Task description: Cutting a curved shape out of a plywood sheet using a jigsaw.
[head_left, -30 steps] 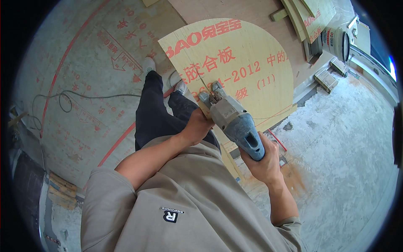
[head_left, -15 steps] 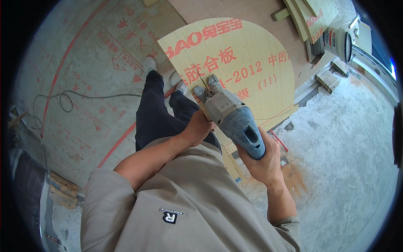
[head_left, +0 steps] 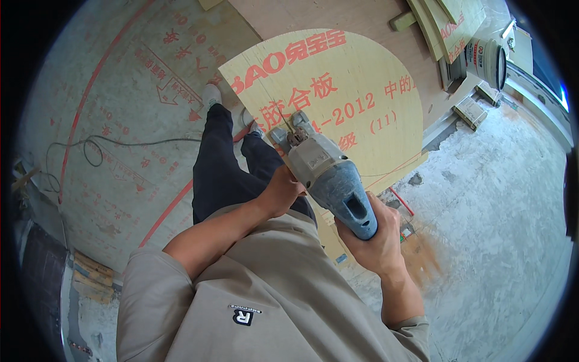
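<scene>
A blue and grey jigsaw (head_left: 329,175) is lifted in front of my chest, blade end pointing away from me. My right hand (head_left: 374,241) is wrapped around its blue handle from below. My left hand (head_left: 282,192) is at the grey body's left side, fingers touching it near the front. Below the tool lies a pale plywood sheet (head_left: 362,78) with a rounded far edge and red print. My legs in dark trousers (head_left: 220,175) stand beside its left edge.
A black cable (head_left: 96,148) loops over a printed floor covering (head_left: 108,102) on the left. Wood offcuts (head_left: 434,21) and a white bucket (head_left: 488,60) lie at the upper right. Bare concrete floor (head_left: 500,211) spreads on the right.
The jigsaw has shifted slightly in my hands. Both hands keep the same places on the tool.
</scene>
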Demonstrator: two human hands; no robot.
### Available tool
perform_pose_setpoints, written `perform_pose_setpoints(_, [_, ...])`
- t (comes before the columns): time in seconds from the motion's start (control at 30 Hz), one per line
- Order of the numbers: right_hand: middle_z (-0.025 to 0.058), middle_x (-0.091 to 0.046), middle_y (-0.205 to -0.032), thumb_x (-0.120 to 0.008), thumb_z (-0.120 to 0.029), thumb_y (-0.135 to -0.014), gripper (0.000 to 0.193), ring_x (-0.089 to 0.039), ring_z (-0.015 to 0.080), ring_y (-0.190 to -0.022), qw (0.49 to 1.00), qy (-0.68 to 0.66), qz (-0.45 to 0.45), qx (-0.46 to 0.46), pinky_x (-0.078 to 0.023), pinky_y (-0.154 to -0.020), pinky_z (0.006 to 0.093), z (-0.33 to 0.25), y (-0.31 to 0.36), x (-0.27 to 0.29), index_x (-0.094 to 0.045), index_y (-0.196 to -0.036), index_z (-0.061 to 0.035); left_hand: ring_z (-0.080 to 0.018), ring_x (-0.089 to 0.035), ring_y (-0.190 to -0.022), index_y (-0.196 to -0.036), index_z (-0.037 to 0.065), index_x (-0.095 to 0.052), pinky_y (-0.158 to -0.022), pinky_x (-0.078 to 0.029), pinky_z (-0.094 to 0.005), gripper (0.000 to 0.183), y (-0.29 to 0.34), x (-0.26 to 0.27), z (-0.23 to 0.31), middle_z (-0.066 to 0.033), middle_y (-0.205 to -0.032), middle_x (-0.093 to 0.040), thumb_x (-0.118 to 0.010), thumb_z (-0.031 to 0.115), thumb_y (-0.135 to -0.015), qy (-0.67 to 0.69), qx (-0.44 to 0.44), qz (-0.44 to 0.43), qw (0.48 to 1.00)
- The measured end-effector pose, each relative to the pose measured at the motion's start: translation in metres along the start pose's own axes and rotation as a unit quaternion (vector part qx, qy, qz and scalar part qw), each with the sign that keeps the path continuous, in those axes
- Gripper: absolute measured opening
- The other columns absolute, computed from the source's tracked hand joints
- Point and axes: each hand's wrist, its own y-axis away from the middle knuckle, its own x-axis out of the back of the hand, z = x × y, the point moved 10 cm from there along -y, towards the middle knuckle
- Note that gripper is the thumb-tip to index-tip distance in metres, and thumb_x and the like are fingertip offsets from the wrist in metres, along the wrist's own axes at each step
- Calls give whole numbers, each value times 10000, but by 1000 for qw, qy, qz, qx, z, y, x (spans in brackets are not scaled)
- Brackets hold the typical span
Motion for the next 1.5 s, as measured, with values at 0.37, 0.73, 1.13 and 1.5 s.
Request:
perform_pose_setpoints(0.37, [162, -690, -785, -813, -59, -782, 229, -695, 325, -667, 1000, 0, -4, 0, -542, -673, 371, -3, -2, -1, -670, -953, -1, -159, -705, -1034, -1254, -32, -657, -879, -585, -327, 328, -1, 1, 1, -100, -1175, -730, -547, -116, -956, -20, -28, 6, 999])
perform_pose_setpoints(0.73, [173, -681, -788, -816, -60, -784, 235, -695, 354, -677, 1000, -11, -2, -4, -546, -678, 371, -7, -5, -1, -669, -957, 1, -110, -672, -994, -1245, -15, -684, -830, -556, -301, 329, -2, 3, -3, -59, -1121, -746, -603, -100, -937, -20, -12, -20, 1000])
perform_pose_setpoints(1.13, [162, -690, -787, -800, -43, -786, 219, -699, 308, -671, 1000, -9, -7, -19, -548, -689, 360, -4, -2, -1, -679, -962, 3, -132, -670, -1008, -1251, -24, -668, -849, -552, -314, 373, 0, 3, 3, -75, -1126, -739, -585, -133, -904, -70, -22, -11, 997])
perform_pose_setpoints(1.5, [153, -694, -790, -800, -36, -782, 234, -703, 286, -664, 1000, 3, -8, -9, -551, -684, 353, -3, -3, -3, -693, -986, 10, -111, -670, -978, -1221, -19, -676, -810, -543, -293, 337, -2, 7, -4, -61, -1072, -737, -605, -113, -906, -5, -14, 5, 1000])
